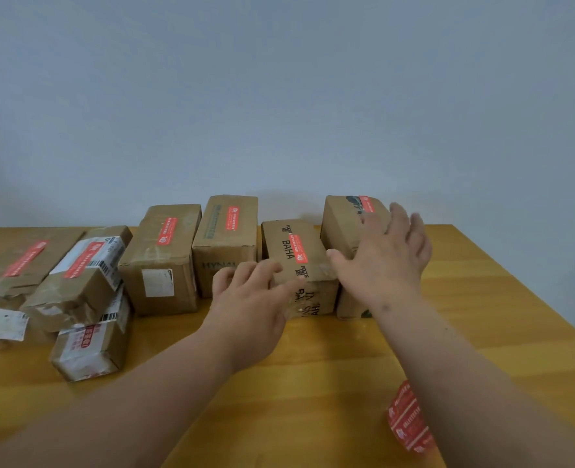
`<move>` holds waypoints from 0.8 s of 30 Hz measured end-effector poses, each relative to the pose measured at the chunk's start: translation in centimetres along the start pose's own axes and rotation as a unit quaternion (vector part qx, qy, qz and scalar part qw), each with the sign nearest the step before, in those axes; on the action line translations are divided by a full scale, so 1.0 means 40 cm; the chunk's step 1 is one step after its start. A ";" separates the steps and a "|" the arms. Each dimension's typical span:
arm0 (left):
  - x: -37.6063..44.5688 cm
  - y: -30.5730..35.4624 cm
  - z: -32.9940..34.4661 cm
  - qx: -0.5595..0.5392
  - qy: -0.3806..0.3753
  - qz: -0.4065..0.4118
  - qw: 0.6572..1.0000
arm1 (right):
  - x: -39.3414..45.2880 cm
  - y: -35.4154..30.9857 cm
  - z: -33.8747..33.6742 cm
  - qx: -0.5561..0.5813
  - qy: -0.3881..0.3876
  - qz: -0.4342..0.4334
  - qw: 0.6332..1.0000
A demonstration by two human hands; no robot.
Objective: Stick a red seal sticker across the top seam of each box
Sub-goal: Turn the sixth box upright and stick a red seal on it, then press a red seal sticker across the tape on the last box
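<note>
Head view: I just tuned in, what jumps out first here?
A row of cardboard boxes along the far edge of the wooden table, each topped with a red seal sticker, such as the BAHA box. Both hands reach toward it, the left hand at its front and the right hand beside it. A red sticker roll lies near right.

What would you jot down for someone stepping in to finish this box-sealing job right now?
Left hand: open, fingers resting on the near left edge of the BAHA box, nothing in its grip.
Right hand: open, held in front of the far-right box, holding nothing.
Sticker roll: on the wooden table, partly hidden under the right forearm.
Done: red seals show on the tops of all seven boxes in the row.
Left: the small taped box under the second-from-left box has red print, but I cannot tell if it is a seal. Check it.
</note>
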State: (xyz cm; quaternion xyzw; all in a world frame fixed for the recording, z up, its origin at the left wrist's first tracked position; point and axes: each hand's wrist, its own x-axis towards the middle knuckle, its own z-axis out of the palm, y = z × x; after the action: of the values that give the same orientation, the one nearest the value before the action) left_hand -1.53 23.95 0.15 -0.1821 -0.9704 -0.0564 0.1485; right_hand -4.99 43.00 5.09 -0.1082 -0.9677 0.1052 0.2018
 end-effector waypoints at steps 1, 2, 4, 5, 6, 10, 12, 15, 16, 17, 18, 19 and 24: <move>0.003 0.004 0.003 0.015 -0.015 0.004 1.000 | 0.009 0.014 0.002 -0.012 -0.028 0.022 0.999; 0.008 0.004 0.008 0.027 -0.030 -0.004 0.999 | 0.015 0.027 0.005 -0.019 -0.053 0.043 0.997; 0.020 0.004 0.012 0.036 -0.051 -0.042 0.997 | 0.020 0.048 0.008 -0.010 -0.087 0.074 0.993; 0.025 0.004 0.010 0.034 -0.055 -0.062 0.996 | 0.020 0.056 0.009 0.005 -0.096 0.087 0.991; 0.029 0.005 0.010 0.029 -0.057 -0.078 0.995 | 0.019 0.061 0.009 0.024 -0.102 0.098 0.990; 0.017 0.012 0.001 0.002 -0.072 -0.108 0.992 | 0.010 0.062 0.000 0.086 -0.088 0.112 0.986; 0.002 0.015 -0.010 -0.005 -0.075 -0.112 0.991 | -0.001 0.064 -0.004 0.108 -0.060 0.109 0.986; -0.016 0.008 -0.031 -0.018 -0.072 -0.127 0.989 | -0.024 0.069 -0.014 0.147 -0.002 0.114 0.983; -0.022 0.005 -0.039 -0.022 -0.071 -0.133 0.988 | -0.032 0.069 -0.020 0.159 0.025 0.110 0.981; -0.027 0.004 -0.050 -0.026 -0.068 -0.139 0.988 | -0.039 0.067 -0.031 0.176 0.055 0.102 0.978; -0.033 0.004 -0.062 -0.032 -0.064 -0.144 0.987 | -0.046 0.065 -0.045 0.197 0.081 0.091 0.973; -0.039 0.006 -0.077 -0.039 -0.056 -0.148 0.987 | -0.053 0.060 -0.064 0.220 0.100 0.078 0.967; -0.071 0.009 -0.163 -0.119 0.008 -0.209 0.971 | -0.101 0.016 -0.173 0.305 0.120 -0.020 0.945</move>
State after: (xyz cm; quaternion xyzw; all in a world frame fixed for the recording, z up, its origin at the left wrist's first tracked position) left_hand 2.86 22.26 5.50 0.0084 -0.9719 -0.2031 0.1187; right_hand 1.58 43.72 9.66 -0.0337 -0.8601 0.3774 0.3415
